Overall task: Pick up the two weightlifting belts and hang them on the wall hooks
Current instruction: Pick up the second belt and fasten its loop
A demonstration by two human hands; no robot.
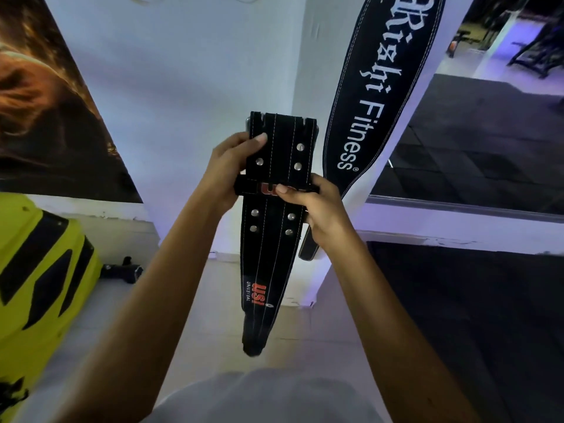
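A black weightlifting belt (276, 138) with white stitching, metal studs and a red logo hangs vertically in front of the white wall, held up at chest height. My left hand (227, 169) grips its left edge near the buckle end, thumb on the front. My right hand (311, 206) pinches the belt's keeper loop at the middle, thumb over the red letters. A second black belt (381, 87) with white lettering hangs on the white pillar at upper right; its top and the hook run out of frame.
A large poster (45, 96) covers the wall at left. A yellow and black object (36, 270) stands at lower left. A small dark object (122, 270) lies on the floor by the wall. A mirror (476, 141) is at right, above dark floor mats (473, 315).
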